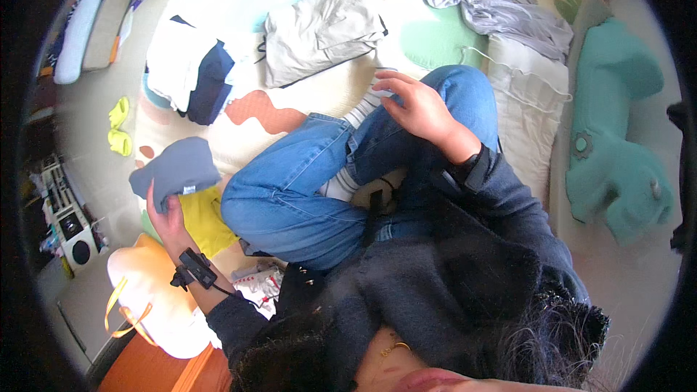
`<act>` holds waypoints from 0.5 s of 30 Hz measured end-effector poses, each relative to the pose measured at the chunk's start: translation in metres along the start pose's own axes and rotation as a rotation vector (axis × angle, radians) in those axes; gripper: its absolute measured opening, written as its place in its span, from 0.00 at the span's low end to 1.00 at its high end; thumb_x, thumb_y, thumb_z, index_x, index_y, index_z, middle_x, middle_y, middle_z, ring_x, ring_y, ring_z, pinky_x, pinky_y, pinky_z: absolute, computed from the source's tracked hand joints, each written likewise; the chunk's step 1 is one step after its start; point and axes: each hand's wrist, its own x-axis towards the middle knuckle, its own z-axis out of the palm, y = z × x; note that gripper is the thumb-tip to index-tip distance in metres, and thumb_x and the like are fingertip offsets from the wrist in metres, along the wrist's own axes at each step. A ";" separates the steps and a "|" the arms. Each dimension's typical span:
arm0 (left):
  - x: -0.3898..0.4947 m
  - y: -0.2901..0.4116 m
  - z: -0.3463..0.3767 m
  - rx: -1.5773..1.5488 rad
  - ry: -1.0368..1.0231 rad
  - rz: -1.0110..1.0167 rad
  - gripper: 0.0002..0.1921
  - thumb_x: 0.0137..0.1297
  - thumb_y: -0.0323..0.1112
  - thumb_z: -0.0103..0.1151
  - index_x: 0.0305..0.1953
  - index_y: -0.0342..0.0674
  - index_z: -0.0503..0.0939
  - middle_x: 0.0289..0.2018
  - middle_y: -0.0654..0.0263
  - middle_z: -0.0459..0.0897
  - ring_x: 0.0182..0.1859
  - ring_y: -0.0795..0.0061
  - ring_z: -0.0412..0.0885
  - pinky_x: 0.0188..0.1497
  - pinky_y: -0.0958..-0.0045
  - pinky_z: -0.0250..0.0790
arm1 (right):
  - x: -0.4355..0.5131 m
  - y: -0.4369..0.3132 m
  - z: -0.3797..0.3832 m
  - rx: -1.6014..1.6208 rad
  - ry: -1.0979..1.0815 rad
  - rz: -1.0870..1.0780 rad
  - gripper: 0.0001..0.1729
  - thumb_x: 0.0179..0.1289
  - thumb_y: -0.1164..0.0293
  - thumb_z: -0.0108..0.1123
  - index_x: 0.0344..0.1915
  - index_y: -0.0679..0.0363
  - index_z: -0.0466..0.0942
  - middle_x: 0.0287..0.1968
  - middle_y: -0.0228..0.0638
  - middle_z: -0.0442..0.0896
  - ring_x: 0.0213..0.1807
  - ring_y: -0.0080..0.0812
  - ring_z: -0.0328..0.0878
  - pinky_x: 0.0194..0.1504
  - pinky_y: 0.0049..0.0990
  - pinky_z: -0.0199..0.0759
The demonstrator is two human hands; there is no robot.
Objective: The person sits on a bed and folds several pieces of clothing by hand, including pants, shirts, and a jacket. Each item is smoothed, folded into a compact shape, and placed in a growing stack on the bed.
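Note:
In my left hand (167, 218) is a folded blue-grey garment (188, 166) with a small white label, held at its near edge above a yellow cloth (207, 223). My right hand (416, 106) is over my bent knee in blue jeans, fingers loosely spread, holding nothing. Ahead of it on the patterned mat lies a folded light-grey garment (326, 32) with dark cords. A pile of white clothing (177, 62) with a dark navy garment (209, 84) lies to the left. At the upper right is a crumpled grey-lavender garment (506, 19) beside white ruffled fabric (525, 81).
A green child-size plastic piece (599, 120) stands along the right. Yellow-green slippers (120, 130) lie on the floor at the left. An orange-and-white bag-like item with handles (158, 294) is near my left forearm, beside crumpled plastic packaging (258, 283).

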 end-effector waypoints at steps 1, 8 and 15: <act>0.005 0.031 0.033 -0.233 0.006 -0.113 0.19 0.60 0.21 0.47 0.55 0.31 0.69 0.50 0.58 0.74 0.50 0.70 0.73 0.51 0.74 0.68 | 0.002 -0.003 -0.002 0.052 -0.070 0.099 0.13 0.56 0.70 0.55 0.42 0.59 0.76 0.45 0.40 0.79 0.44 0.43 0.77 0.46 0.33 0.71; -0.017 0.063 0.210 -1.150 -0.080 -0.527 0.14 0.56 0.24 0.56 0.45 0.30 0.72 0.43 0.53 0.74 0.39 0.66 0.70 0.36 0.71 0.66 | 0.054 -0.052 0.010 1.348 -0.674 0.614 0.41 0.62 0.38 0.41 0.59 0.62 0.64 0.51 0.42 0.75 0.51 0.33 0.74 0.51 0.31 0.68; -0.047 -0.010 0.361 -0.680 -0.086 -0.397 0.14 0.62 0.26 0.52 0.49 0.36 0.72 0.45 0.62 0.77 0.46 0.70 0.76 0.42 0.73 0.71 | 0.134 -0.054 0.024 1.389 0.109 0.562 0.19 0.54 0.69 0.63 0.45 0.63 0.71 0.41 0.42 0.78 0.41 0.35 0.75 0.41 0.33 0.71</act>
